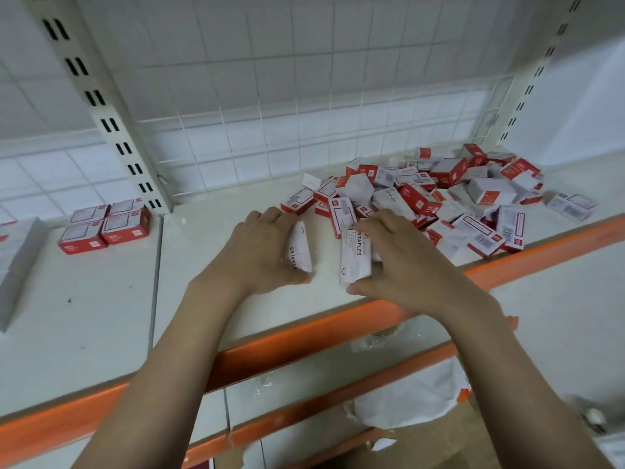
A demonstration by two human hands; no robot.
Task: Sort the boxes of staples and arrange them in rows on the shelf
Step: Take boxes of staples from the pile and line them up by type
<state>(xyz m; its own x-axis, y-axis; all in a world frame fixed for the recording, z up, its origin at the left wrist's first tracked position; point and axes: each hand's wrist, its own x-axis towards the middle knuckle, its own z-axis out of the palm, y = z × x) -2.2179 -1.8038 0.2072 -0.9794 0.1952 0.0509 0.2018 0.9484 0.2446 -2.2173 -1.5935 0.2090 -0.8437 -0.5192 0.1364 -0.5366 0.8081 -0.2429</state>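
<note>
Now your left hand (257,248) grips one white cardboard staple box (300,248) and your right hand (399,255) another (353,258), beside the loose red-and-white pile (439,198) on the white shelf (209,265); square them label-up before carrying them left to the stacked row (105,226).

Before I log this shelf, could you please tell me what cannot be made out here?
Head view only:
- Staple size print on the box in the left hand: blurred, partly under fingers.
- Pile of staple boxes: count hidden by overlap.
- Grey stack: cut by left edge.
- Right hand grip: covers its box.
</note>
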